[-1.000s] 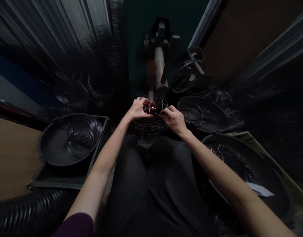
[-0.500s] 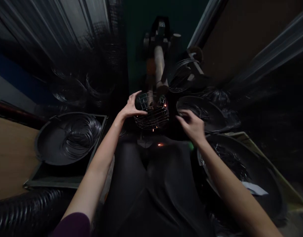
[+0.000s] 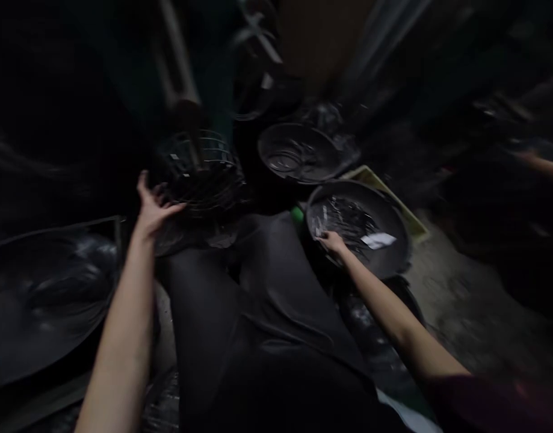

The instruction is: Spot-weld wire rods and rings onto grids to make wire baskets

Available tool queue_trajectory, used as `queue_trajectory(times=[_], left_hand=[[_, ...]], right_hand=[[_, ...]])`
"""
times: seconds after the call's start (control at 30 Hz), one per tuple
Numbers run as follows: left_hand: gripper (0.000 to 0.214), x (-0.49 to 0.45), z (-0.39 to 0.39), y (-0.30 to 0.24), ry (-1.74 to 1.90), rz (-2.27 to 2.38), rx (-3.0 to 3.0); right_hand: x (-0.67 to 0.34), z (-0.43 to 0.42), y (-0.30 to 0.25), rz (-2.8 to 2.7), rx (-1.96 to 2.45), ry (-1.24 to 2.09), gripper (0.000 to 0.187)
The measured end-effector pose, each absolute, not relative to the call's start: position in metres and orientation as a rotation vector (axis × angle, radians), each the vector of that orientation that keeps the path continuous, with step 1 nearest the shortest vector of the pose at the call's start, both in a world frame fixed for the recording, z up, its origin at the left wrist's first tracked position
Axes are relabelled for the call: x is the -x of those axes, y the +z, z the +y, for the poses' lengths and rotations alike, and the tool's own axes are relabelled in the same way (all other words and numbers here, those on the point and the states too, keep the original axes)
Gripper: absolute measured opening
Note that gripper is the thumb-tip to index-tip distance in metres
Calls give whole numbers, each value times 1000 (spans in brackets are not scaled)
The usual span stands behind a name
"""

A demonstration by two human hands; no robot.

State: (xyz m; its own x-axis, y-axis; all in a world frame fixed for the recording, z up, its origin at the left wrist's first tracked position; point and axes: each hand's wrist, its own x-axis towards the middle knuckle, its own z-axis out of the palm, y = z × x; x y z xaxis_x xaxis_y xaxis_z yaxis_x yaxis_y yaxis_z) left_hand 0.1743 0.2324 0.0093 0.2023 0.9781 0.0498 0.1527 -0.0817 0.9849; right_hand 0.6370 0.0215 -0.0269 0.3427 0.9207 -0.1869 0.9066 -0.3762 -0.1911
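Up by my left hand sits the wire basket, and my open fingers rest against its near side without closing on it; it looks light and stiff, with thin bars I could hook from the rim. Over on my right side, my right hand reaches into the round black pan of small shiny metal bits, which look thin and maybe sharp. I cannot tell if that grip is pinching one.
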Motion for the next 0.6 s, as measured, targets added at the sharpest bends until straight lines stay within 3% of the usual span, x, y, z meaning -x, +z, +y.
queue_trajectory(times=[0.17, 0.3, 0.47, 0.6], left_hand=[[119, -173, 253, -4, 1035, 1129, -1561], [116, -174, 247, -3, 1065, 1128, -1574], [141, -172, 248, -7, 1215, 1232, -1419], [138, -165, 242, -15, 1261, 1225, -1352]], right_hand=[[-678, 17, -52, -1309, 2728, 544, 23], [-686, 21, -51, -1192, 2725, 499, 25], [-700, 32, -48, -995, 2788, 432, 36], [-700, 43, -54, -927, 2824, 455, 36]])
